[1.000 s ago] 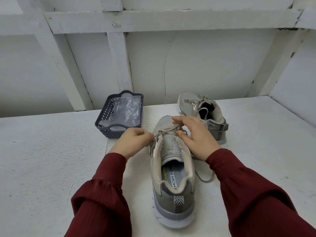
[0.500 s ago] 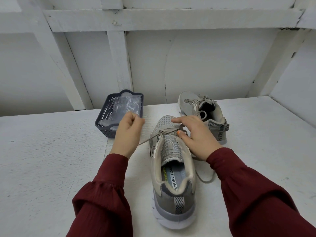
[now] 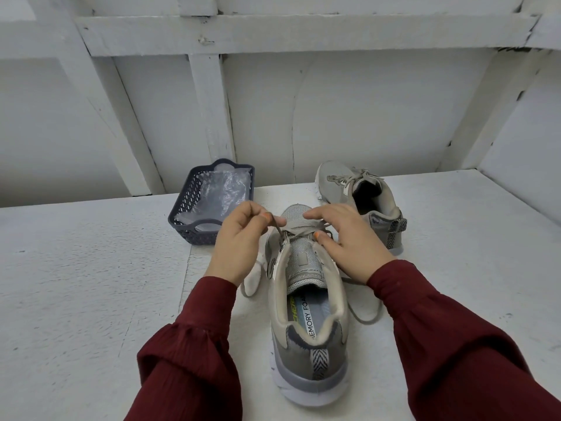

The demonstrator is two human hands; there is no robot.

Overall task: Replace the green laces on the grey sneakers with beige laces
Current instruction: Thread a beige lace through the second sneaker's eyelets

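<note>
The left hand [image 3: 239,238] is pinching the lace [image 3: 299,230] between thumb and curled forefinger, just above the left-side eyelets. Half a second back this hand was drawing the strand out taut toward the basket; now it is coming back in close over the shoe, so the pull is looking finished and the slack is going into the next crossing. The right hand [image 3: 349,238] is lying with fingers stretched out, flat over the crossed lace, and the thumb is pressing beside the tongue, holding the work rather than gripping it. Under both hands the near sneaker [image 3: 306,338] is standing heel toward the person, only its forward eyelets carrying lace, with loose tails trailing on the table [image 3: 91,284] on either side. The lace is reading as pale grey-beige, so this is probably the new one going in. The far sneaker [image 3: 340,183] is sitting just beyond the right hand, seemingly laced already. The basket [image 3: 182,220] holding a clear plastic bag [image 3: 221,192] is sitting behind the left hand
</note>
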